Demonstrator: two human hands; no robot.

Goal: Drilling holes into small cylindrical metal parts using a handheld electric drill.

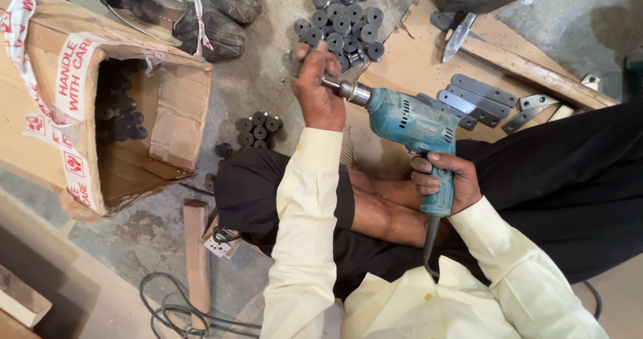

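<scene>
We see the right hand [447, 181], fingers closed round the grip of a teal electric drill [415, 128], held level above the lap. The left hand [318, 88] closes its fingers on a small dark disc [295, 53] at the chuck [349, 92]. More dark discs [343, 17] lie heaped on the floor just beyond; a cardboard box [80, 104] lies to the left.

We sit on the floor with the drill [408, 128] across our lap, right hand [445, 178] on its grip, left hand [318, 88] at its chuck. Beyond it lies a heap of discs [345, 11]; left stands an open box [100, 111]; right, metal plates [479, 98] on a board [415, 57].
</scene>
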